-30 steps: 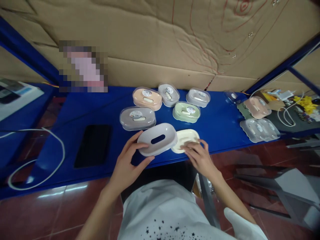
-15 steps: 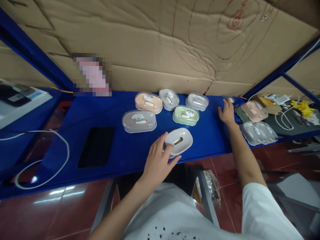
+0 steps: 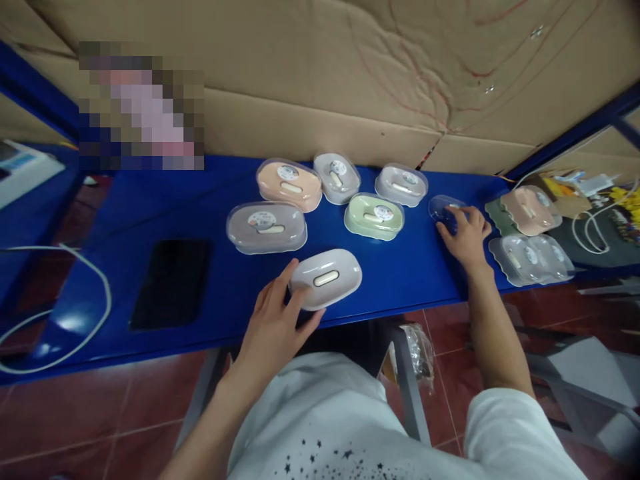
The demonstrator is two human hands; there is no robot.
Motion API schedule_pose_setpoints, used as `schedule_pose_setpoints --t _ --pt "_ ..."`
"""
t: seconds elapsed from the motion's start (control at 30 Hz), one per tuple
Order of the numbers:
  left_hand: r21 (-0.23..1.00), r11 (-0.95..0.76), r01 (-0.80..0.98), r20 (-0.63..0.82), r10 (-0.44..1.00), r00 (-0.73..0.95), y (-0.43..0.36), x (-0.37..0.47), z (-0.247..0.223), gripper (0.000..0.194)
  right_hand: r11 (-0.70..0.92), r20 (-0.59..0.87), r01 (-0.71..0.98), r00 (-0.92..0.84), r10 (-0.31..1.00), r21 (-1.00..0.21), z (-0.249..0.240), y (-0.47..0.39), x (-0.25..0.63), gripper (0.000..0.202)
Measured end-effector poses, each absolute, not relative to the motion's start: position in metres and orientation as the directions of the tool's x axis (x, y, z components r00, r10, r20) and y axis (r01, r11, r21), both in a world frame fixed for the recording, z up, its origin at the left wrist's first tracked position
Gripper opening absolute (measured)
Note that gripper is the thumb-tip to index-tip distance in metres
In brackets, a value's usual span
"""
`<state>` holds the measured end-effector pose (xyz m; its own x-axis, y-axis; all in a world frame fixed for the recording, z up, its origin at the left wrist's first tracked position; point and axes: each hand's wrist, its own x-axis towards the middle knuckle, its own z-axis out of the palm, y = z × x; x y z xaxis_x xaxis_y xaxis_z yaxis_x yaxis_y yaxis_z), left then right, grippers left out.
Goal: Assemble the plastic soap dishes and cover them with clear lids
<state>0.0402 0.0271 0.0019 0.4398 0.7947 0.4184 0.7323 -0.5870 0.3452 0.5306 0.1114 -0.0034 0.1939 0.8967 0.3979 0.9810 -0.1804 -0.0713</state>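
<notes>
A white oval soap dish with a pale pill-shaped piece at its centre rests near the table's front edge. My left hand is curved around its left end, thumb at the near side and fingers along the far side. To the right, my right hand has its thumb and fingertips at the near edge of a clear plastic lid on the table; the fingers partly cover it. Behind the dish stand covered soap boxes: green, grey, peach and lilac.
The blue table meets a cardboard wall at the back. A black tablet-like slab lies left, beside a white cable. Stacked soap boxes stand at the right, near a small cardboard box.
My right hand has come nearer and its fingers have bent; more of the clear lid shows. The white dish and left hand have shifted left, and the pill-shaped piece now fills the slot.
</notes>
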Motion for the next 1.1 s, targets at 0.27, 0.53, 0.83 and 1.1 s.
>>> schedule_pose_setpoints --t 0.27,0.53,0.83,1.1 --pt "0.438 -0.539 0.72 0.297 0.842 0.45 0.029 0.041 0.006 0.025 0.015 0.371 0.984 0.054 0.927 -0.18 -0.003 0.001 0.445 0.05" --pt "0.551 -0.533 0.643 0.301 0.845 0.443 0.028 0.033 0.0 0.048 0.264 0.424 0.813 -0.023 0.905 -0.52 0.016 -0.015 0.36 0.052" --pt "0.571 -0.552 0.607 0.319 0.831 0.456 0.03 0.031 -0.007 0.08 0.586 0.454 0.772 -0.444 0.773 -0.244 0.011 -0.001 0.286 0.063" --pt "0.56 -0.516 0.648 0.289 0.855 0.431 0.031 0.018 -0.003 0.073 0.627 0.388 0.751 -0.525 0.758 -0.206 0.006 0.003 0.298 0.07"
